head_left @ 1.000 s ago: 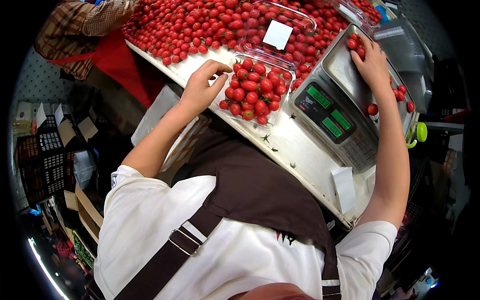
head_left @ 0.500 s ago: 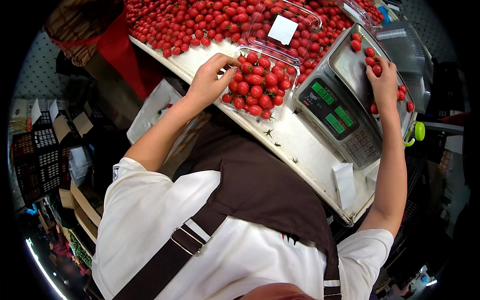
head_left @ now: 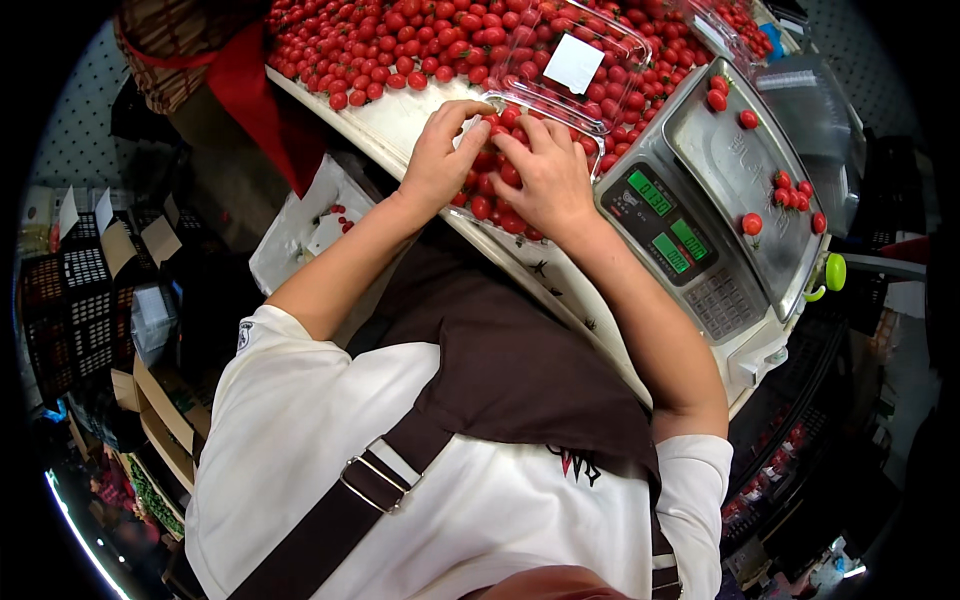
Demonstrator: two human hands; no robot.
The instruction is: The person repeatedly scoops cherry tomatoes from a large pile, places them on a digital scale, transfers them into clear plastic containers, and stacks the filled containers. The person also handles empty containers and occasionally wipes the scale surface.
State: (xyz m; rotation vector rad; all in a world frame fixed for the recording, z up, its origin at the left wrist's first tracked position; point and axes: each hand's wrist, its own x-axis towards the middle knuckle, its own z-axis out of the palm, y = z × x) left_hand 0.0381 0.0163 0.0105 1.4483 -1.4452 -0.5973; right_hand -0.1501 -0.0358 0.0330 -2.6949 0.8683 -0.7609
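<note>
Packing step: left hand (head_left: 440,160) and right hand (head_left: 545,175) spread flat over tomatoes (head_left: 490,195) in clear box (head_left: 500,110); next likely closing lid gently.

Red fruit, clear plastic, grey steel

Red cherry tomatoes (head_left: 420,40), clear punnet (head_left: 530,110), white tabletop (head_left: 400,115), grey scale (head_left: 735,175) with green displays.

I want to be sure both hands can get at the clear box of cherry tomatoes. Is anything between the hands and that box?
Nothing visible is. The left hand and right hand both rest directly on the tomatoes in the clear box, whose hinged lid stands open behind it. The scale sits off to the right, apart.
</note>
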